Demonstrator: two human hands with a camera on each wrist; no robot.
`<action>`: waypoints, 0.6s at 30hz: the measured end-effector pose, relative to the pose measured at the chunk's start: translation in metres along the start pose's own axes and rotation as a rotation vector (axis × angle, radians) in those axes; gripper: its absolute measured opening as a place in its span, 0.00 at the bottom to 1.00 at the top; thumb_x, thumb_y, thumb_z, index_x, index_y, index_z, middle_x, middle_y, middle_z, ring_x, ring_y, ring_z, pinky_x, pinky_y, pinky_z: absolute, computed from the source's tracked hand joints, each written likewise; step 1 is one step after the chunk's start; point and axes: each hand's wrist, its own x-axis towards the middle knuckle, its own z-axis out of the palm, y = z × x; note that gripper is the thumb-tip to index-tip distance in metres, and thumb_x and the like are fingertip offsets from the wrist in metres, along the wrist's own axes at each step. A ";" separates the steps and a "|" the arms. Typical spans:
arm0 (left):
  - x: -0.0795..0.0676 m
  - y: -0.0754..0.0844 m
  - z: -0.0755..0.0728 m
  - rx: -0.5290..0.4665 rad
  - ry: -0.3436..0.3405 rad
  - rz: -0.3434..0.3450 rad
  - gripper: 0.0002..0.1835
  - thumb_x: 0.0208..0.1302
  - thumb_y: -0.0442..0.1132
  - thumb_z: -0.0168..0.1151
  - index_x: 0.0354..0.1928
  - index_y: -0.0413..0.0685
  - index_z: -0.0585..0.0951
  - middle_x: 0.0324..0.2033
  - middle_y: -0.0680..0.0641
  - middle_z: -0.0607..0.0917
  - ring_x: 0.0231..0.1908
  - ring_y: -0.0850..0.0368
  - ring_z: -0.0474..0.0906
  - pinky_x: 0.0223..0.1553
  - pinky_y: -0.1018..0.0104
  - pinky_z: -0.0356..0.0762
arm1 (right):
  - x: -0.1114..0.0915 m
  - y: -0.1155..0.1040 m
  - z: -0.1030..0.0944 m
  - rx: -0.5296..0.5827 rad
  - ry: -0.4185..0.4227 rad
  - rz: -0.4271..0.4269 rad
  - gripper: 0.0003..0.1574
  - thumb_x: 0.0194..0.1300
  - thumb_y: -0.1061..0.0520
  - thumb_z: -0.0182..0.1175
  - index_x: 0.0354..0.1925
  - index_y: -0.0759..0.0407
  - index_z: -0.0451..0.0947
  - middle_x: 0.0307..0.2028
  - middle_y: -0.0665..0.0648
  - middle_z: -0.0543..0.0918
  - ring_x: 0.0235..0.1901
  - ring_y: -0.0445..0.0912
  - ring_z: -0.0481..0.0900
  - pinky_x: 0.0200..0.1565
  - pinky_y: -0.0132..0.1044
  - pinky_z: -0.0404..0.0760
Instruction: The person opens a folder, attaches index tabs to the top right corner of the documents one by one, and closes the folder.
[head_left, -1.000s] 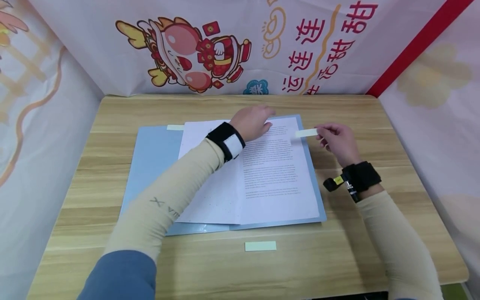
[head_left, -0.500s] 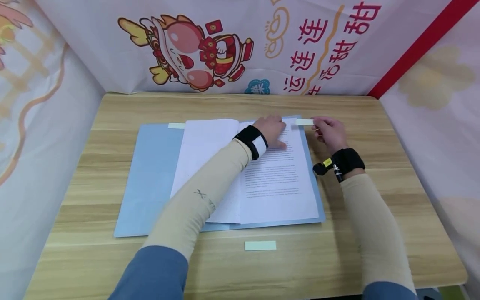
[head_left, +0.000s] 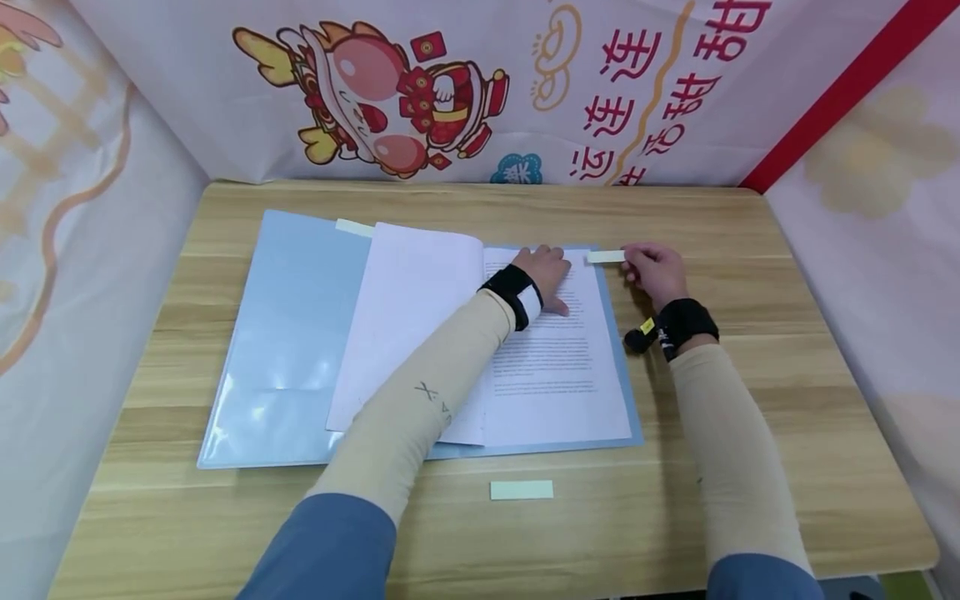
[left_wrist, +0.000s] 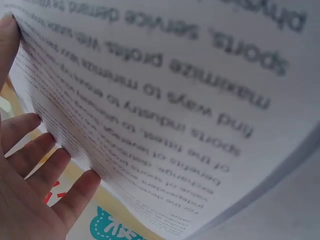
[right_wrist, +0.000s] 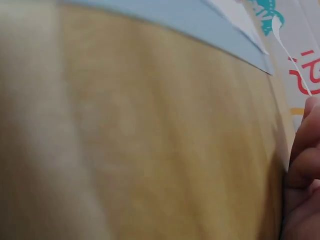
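An open blue folder (head_left: 292, 333) lies on the table with white sheets in it, one printed page (head_left: 555, 417) on the right and a turned page (head_left: 412, 317) on the left. My left hand (head_left: 546, 273) rests on the upper part of the printed page, fingers spread; the left wrist view shows its fingertips (left_wrist: 90, 180) touching the paper. My right hand (head_left: 656, 271) pinches one end of a pale green sticky strip (head_left: 604, 257). The strip's other end is over the page's upper right edge. In the right wrist view the curled fingers (right_wrist: 305, 165) show only partly.
Another pale green strip (head_left: 521, 491) lies on the wooden table (head_left: 600, 542) in front of the folder. A third strip (head_left: 354, 227) sticks out at the folder's top left edge. A printed cloth (head_left: 450, 125) hangs behind the table.
My left hand has moved right and down onto the printed page. The right hand has brought its strip slightly left to the page's upper edge. The folder's left cover has shifted.
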 end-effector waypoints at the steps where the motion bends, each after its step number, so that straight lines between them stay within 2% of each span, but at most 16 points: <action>1: 0.001 0.000 0.000 -0.003 0.001 0.002 0.43 0.58 0.68 0.69 0.69 0.50 0.75 0.64 0.47 0.75 0.65 0.49 0.69 0.63 0.50 0.71 | 0.002 0.001 0.001 -0.012 0.008 0.005 0.21 0.76 0.56 0.58 0.59 0.69 0.79 0.29 0.49 0.84 0.25 0.39 0.77 0.26 0.27 0.75; 5: 0.003 0.002 0.000 -0.003 0.013 0.014 0.42 0.56 0.67 0.71 0.65 0.47 0.77 0.66 0.46 0.73 0.66 0.49 0.67 0.62 0.49 0.72 | 0.009 0.007 0.002 -0.043 0.027 0.010 0.21 0.75 0.55 0.60 0.58 0.67 0.80 0.29 0.48 0.84 0.26 0.39 0.78 0.28 0.26 0.77; 7: 0.005 0.004 0.000 0.010 0.009 0.027 0.43 0.57 0.65 0.72 0.66 0.45 0.76 0.67 0.46 0.72 0.67 0.50 0.66 0.62 0.51 0.73 | 0.011 0.009 0.002 -0.053 0.028 0.006 0.21 0.75 0.55 0.60 0.58 0.67 0.80 0.28 0.48 0.84 0.26 0.39 0.78 0.28 0.26 0.76; 12: 0.008 0.009 -0.001 0.027 -0.017 0.035 0.51 0.60 0.62 0.71 0.77 0.44 0.61 0.73 0.45 0.66 0.69 0.50 0.66 0.62 0.57 0.74 | 0.014 0.012 0.003 -0.066 0.028 0.000 0.21 0.74 0.55 0.61 0.58 0.67 0.80 0.27 0.47 0.84 0.25 0.38 0.78 0.28 0.26 0.76; 15: 0.008 0.011 -0.003 0.037 -0.034 0.028 0.55 0.60 0.62 0.71 0.80 0.44 0.54 0.78 0.45 0.56 0.70 0.49 0.65 0.61 0.58 0.75 | 0.015 0.013 0.003 -0.082 0.031 -0.014 0.21 0.74 0.55 0.61 0.58 0.67 0.80 0.28 0.47 0.85 0.26 0.38 0.78 0.28 0.26 0.77; 18: 0.006 0.012 -0.007 0.044 -0.053 0.031 0.56 0.61 0.60 0.72 0.81 0.45 0.52 0.81 0.47 0.48 0.71 0.49 0.64 0.60 0.58 0.76 | 0.015 0.014 0.005 -0.103 0.033 -0.025 0.21 0.74 0.55 0.62 0.58 0.67 0.80 0.29 0.48 0.85 0.27 0.38 0.79 0.30 0.26 0.78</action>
